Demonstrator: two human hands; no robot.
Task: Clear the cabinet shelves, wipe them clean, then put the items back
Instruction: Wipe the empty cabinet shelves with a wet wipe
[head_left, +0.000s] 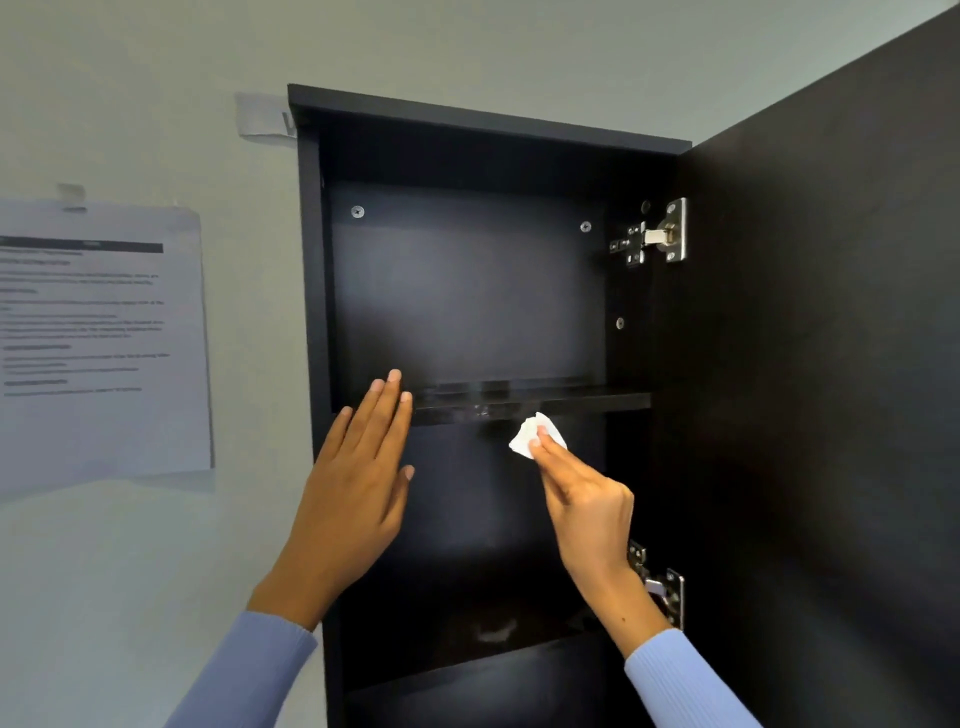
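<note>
A dark wall cabinet (306, 260) stands open in front of me, its compartments holding nothing I can see. The upper shelf (597, 401) runs across at mid height and shows pale smears near its front edge. My right hand (587, 499) pinches a small crumpled white tissue (527, 436) just below that shelf's front edge. My left hand (358, 478) is raised flat with straight fingers, its fingertips at the shelf's left end beside the cabinet's left wall. A lower shelf (493, 670) lies dark below my wrists.
The cabinet door (831, 364) is swung wide to the right on two metal hinges (654, 236). A printed paper sheet (98, 338) is taped to the grey wall on the left. A small white label (262, 117) sits by the cabinet's top left corner.
</note>
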